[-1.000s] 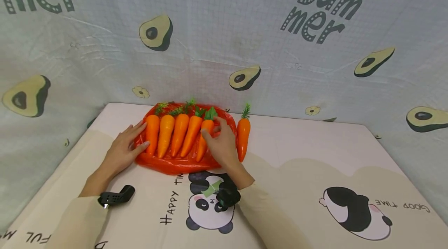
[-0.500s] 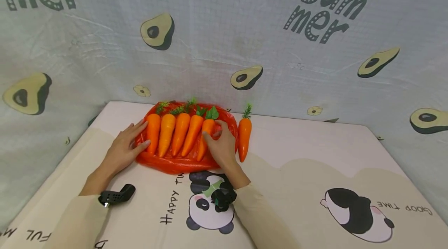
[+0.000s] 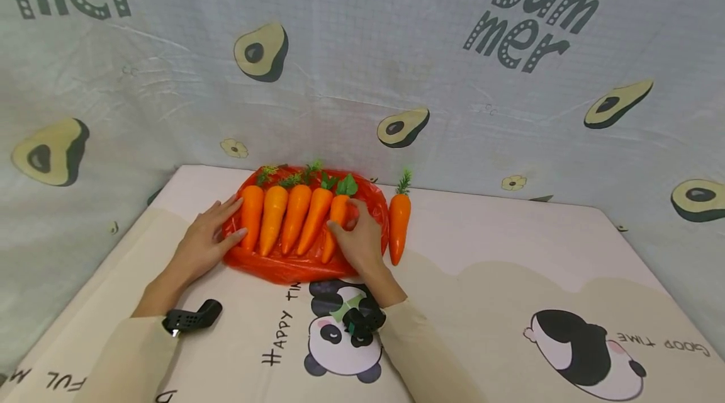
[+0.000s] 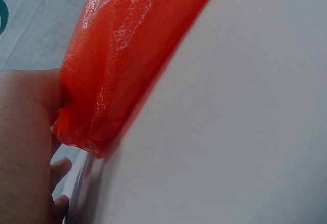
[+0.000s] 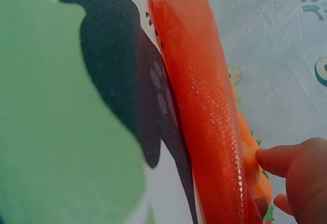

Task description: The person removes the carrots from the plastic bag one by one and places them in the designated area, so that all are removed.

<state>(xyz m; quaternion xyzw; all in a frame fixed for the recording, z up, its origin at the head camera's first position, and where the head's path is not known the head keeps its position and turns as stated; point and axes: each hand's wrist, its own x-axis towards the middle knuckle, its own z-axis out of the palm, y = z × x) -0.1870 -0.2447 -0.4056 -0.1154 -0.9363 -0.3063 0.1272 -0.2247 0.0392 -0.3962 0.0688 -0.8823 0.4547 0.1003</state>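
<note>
A red plastic bag (image 3: 283, 273) lies spread on the table, its near edge bulging. Several orange carrots with green tops lie side by side on it, tips toward me. The fingers of my left hand (image 3: 201, 244) rest against the bag's left rim, with the thumb over the leftmost carrot (image 3: 252, 211). In the left wrist view that thumb presses on the red bag (image 4: 122, 55). My right hand (image 3: 361, 244) pinches the rightmost carrot of the row (image 3: 338, 209) between thumb and forefinger. Much of its right side is hidden by the hand.
A single carrot (image 3: 399, 227) lies outside the bag, close to its right edge. The table (image 3: 464, 233) has a printed cover with pandas and lettering. Behind it hangs a pale curtain (image 3: 340, 63) with avocado prints.
My right thumb and forefinger have closed in on the rightmost carrot of the row, the forefinger coming down from near its leaves. The left hand has stayed in place against the bag.
</note>
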